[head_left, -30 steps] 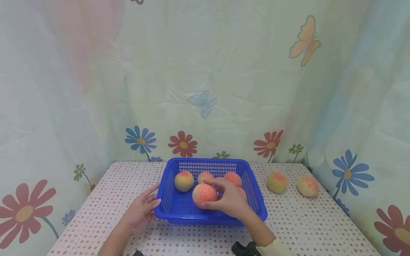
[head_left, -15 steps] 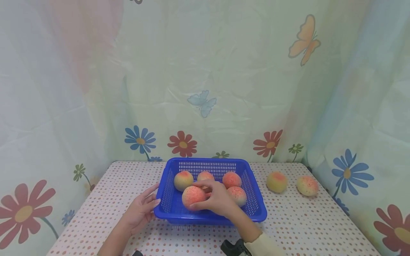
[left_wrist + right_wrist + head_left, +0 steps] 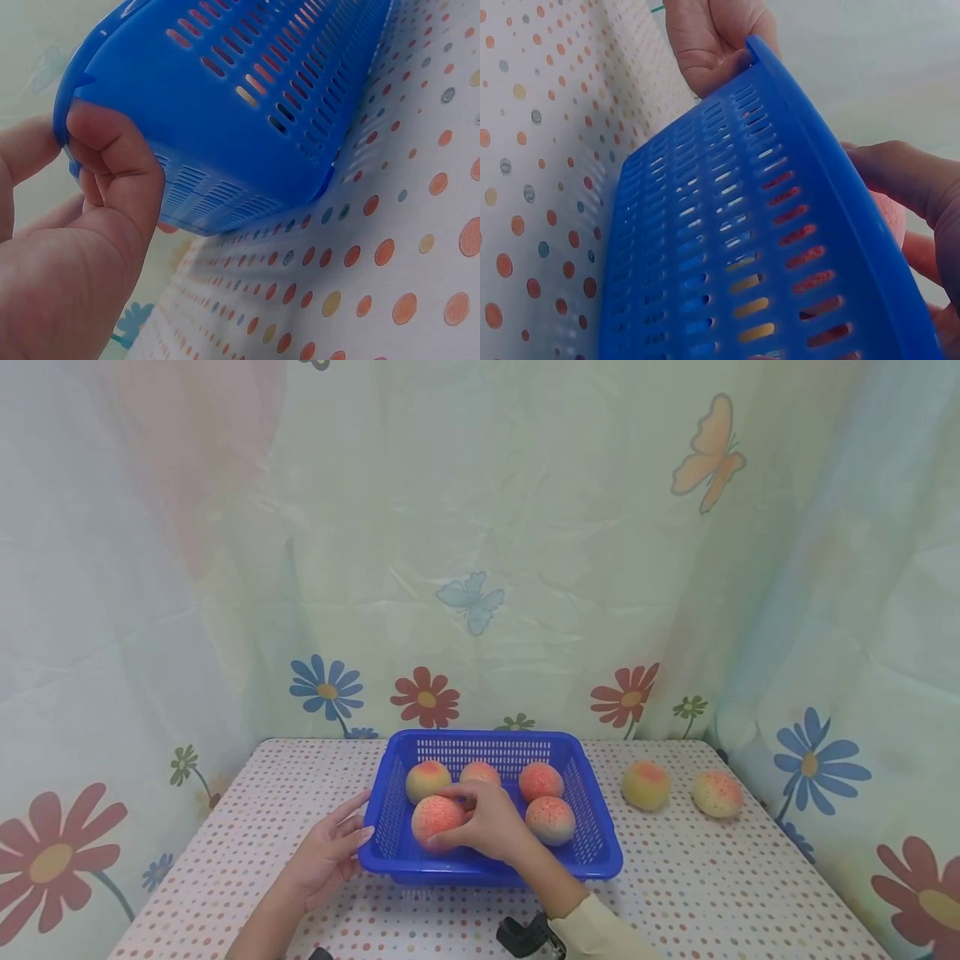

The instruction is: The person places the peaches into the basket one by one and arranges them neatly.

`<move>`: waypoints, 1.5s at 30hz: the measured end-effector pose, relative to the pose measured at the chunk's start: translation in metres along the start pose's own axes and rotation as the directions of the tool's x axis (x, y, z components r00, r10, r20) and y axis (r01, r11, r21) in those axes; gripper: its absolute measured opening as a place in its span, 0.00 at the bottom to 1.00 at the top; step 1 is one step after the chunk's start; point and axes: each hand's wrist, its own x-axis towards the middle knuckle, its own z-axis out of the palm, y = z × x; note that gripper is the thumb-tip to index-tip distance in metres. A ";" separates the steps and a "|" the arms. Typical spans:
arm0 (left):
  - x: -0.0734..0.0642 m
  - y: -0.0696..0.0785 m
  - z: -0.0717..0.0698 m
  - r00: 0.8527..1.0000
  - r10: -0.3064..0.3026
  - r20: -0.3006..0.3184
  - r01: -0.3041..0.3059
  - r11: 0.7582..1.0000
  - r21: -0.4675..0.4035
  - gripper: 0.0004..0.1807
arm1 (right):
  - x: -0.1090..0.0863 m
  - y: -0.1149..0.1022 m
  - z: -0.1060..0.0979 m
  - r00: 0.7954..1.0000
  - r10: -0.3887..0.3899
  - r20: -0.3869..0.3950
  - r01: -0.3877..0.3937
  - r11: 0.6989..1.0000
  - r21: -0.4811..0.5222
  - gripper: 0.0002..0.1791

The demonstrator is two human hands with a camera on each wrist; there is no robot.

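My right hand (image 3: pixel 491 822) holds a pinkish-red peach (image 3: pixel 435 821) between thumb and fingers, low inside the blue slotted plastic basket (image 3: pixel 491 872). In the right wrist view, the basket's wall (image 3: pixel 727 225) hides most of this peach (image 3: pixel 890 217). At the basket's left side, my left hand (image 3: pixel 330 852) pinches the rim, with its fingertips at the edge in the left wrist view. Behind the held peach sit a yellow peach with a red top (image 3: pixel 428 781) and a pale pink peach (image 3: pixel 480 772). Two more speckled peaches, a back one (image 3: pixel 541 782) and a front one (image 3: pixel 551 821), lie at the basket's right.
Two peaches rest on the dotted tablecloth (image 3: pixel 300 777) right of the basket: a yellow one (image 3: pixel 646 786) and a speckled one (image 3: pixel 717 794). A flower-printed curtain (image 3: pixel 480 527) stands behind the table and along both sides.
My right hand has carried the held peach leftward inside the basket, bringing the two right-hand peaches into fuller view. The left hand stays at the rim.
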 end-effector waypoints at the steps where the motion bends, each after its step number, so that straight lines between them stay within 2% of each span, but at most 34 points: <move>1: 0.000 0.000 0.000 1.000 0.000 0.000 0.000 1.000 0.001 0.42 | 0.001 -0.001 0.001 1.000 -0.002 -0.004 0.002 1.000 -0.006 0.36; 6: 0.000 0.001 0.001 1.000 0.000 0.004 0.000 1.000 -0.007 0.42 | 0.005 -0.005 0.006 1.000 0.018 -0.020 -0.018 0.999 -0.026 0.35; 14: -0.002 0.002 0.001 1.000 0.001 0.005 -0.001 1.000 -0.018 0.41 | 0.016 -0.014 0.012 0.995 0.103 -0.018 -0.104 0.993 -0.049 0.38; 17: -0.001 0.001 0.000 1.000 -0.002 0.005 0.002 1.000 -0.015 0.42 | 0.018 -0.019 0.014 0.986 0.162 -0.033 -0.164 0.984 -0.073 0.38; 22: 0.000 0.001 -0.001 1.000 -0.005 0.008 0.005 1.000 -0.013 0.42 | 0.021 -0.023 0.018 0.960 0.273 -0.062 -0.279 0.952 -0.128 0.37; 29: -0.001 0.002 0.000 1.000 -0.003 0.007 0.003 1.000 -0.011 0.42 | 0.031 -0.021 0.025 0.976 0.217 -0.022 -0.219 0.969 -0.119 0.28; 33: -0.002 0.002 0.000 1.000 -0.001 -0.004 0.001 1.000 0.003 0.42 | 0.036 -0.018 0.026 0.973 0.229 -0.026 -0.230 0.967 -0.109 0.20; 38: -0.001 0.002 0.000 1.000 -0.008 -0.006 0.008 1.000 -0.002 0.42 | 0.039 -0.016 0.027 0.963 0.269 -0.017 -0.270 0.959 -0.091 0.20; 45: -0.002 0.002 0.001 1.000 0.001 0.020 -0.001 1.000 -0.006 0.42 | 0.037 -0.013 0.029 0.963 0.267 0.022 -0.264 0.960 -0.095 0.18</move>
